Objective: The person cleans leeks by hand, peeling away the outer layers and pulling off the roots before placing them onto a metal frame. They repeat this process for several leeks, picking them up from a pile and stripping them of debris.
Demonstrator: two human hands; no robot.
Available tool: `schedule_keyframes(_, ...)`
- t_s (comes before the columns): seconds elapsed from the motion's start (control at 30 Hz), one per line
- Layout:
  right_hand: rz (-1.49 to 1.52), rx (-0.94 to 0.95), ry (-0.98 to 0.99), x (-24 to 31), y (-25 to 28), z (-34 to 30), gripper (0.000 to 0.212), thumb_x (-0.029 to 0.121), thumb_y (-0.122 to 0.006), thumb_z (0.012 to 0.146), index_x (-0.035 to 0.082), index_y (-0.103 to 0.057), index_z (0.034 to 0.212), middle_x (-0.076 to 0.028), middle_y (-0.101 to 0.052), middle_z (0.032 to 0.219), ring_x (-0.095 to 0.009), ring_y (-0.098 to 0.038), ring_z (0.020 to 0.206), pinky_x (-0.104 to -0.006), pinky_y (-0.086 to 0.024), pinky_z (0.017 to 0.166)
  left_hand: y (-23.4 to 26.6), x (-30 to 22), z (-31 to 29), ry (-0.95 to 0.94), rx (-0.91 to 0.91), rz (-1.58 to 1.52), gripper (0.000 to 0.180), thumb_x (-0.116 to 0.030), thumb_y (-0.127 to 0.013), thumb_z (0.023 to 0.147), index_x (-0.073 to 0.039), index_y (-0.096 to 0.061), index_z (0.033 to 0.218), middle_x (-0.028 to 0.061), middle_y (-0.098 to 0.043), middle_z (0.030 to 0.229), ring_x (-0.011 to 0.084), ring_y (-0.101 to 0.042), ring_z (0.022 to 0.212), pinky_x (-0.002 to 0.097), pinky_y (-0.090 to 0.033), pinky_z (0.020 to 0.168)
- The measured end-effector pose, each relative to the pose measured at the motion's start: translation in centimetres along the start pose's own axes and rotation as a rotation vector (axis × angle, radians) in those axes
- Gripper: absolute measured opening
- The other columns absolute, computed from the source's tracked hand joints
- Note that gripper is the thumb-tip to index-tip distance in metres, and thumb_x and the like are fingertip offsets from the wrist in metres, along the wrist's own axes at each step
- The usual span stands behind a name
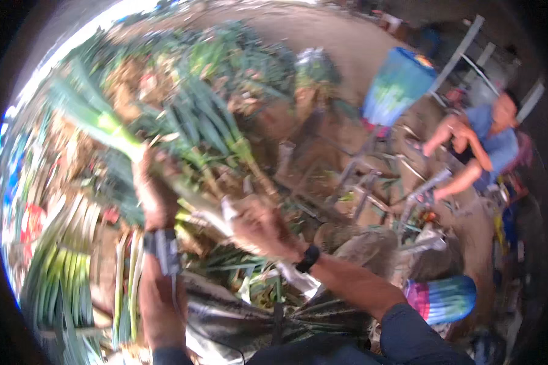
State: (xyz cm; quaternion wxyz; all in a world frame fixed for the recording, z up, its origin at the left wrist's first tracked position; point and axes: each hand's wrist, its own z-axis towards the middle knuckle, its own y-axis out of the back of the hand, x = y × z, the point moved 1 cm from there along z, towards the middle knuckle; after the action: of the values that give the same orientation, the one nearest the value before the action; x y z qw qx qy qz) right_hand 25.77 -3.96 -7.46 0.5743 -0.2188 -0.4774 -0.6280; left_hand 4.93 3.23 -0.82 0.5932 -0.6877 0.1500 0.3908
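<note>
A long green leek lies slantwise across the front of me, its leaves fanned out to the upper left and its pale end toward the middle. My left hand is closed around its stalk just below the leaves. Near the pale root end is my right hand, fingers curled in on the stalk; motion blur hides the exact grip. Beyond my hands, loose leeks lie in a heap. Trimmed leeks are stacked at lower left, beside a few separate stalks.
A person sits low at the right. A metal frame stands between us, with a blue-green wrapped bundle behind it. Another wrapped bundle lies by my right elbow. Leaf scraps litter the ground before me.
</note>
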Motion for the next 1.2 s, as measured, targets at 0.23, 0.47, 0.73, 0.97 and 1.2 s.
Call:
schedule_keyframes(0.23, -0.078, 0.399, -0.101, 0.0, -1.3, -4.1, 0.014, 0.012, -0.068, 0.085, 0.005, -0.055, 0.088, -0.008, -0.057, 0.069, -0.016, -0.057, 0.062, -0.0348, -0.044, 0.054, 3.9, -3.2, 1.7, -0.114, 0.055, 0.028, 0.029, -0.037, -0.059, 0.098, -0.009, -0.054, 0.105, -0.0019, -0.052, 0.081, 0.0077, -0.047, 0.067, 0.0240, -0.041, 0.062)
schedule_keyframes(0.47, -0.188, 0.812, -0.535, -2.7, 2.6, -8.0, 0.028, 0.027, -0.069, 0.086, 0.004, -0.065, 0.101, -0.015, -0.067, 0.080, -0.029, -0.067, 0.072, -0.0393, -0.050, 0.064, 3.2, -1.6, 2.8, -0.070, 0.041, -0.030, 0.025, -0.029, -0.061, 0.097, -0.014, -0.052, 0.115, 0.0017, -0.057, 0.087, 0.0135, -0.052, 0.068, 0.0289, -0.042, 0.061)
schedule_keyframes(0.73, -0.234, 0.400, -0.296, -2.5, 0.3, -8.1, 0.016, 0.015, -0.071, 0.085, 0.002, -0.069, 0.093, -0.017, -0.070, 0.087, -0.024, -0.070, 0.081, -0.0355, -0.055, 0.069, 4.6, -4.7, 2.8, -0.202, 0.088, -0.053, 0.020, -0.032, -0.051, 0.102, -0.014, -0.046, 0.110, 0.0047, -0.057, 0.086, 0.0139, -0.050, 0.068, 0.0284, -0.041, 0.060)
schedule_keyframes(0.97, -0.173, 0.136, -0.020, 1.6, -1.0, -0.6, 0.022, 0.017, -0.075, 0.083, 0.005, -0.061, 0.096, -0.010, -0.065, 0.090, -0.025, -0.067, 0.082, -0.0358, -0.053, 0.071, 3.5, -3.2, 2.0, -0.127, 0.019, -0.153, 0.037, -0.048, -0.033, 0.105, -0.015, -0.046, 0.116, 0.0100, -0.065, 0.095, 0.0189, -0.051, 0.071, 0.0346, -0.042, 0.062)
schedule_keyframes(1.2, -0.089, 0.164, -0.059, -0.1, -1.8, -0.6, 0.021, 0.014, -0.073, 0.083, 0.005, -0.060, 0.096, -0.011, -0.067, 0.094, -0.026, -0.067, 0.085, -0.0358, -0.053, 0.076, 3.7, -2.5, 1.8, -0.074, -0.042, -0.113, 0.035, -0.044, -0.038, 0.104, -0.017, -0.045, 0.126, 0.0057, -0.064, 0.094, 0.0171, -0.057, 0.068, 0.0318, -0.049, 0.060)
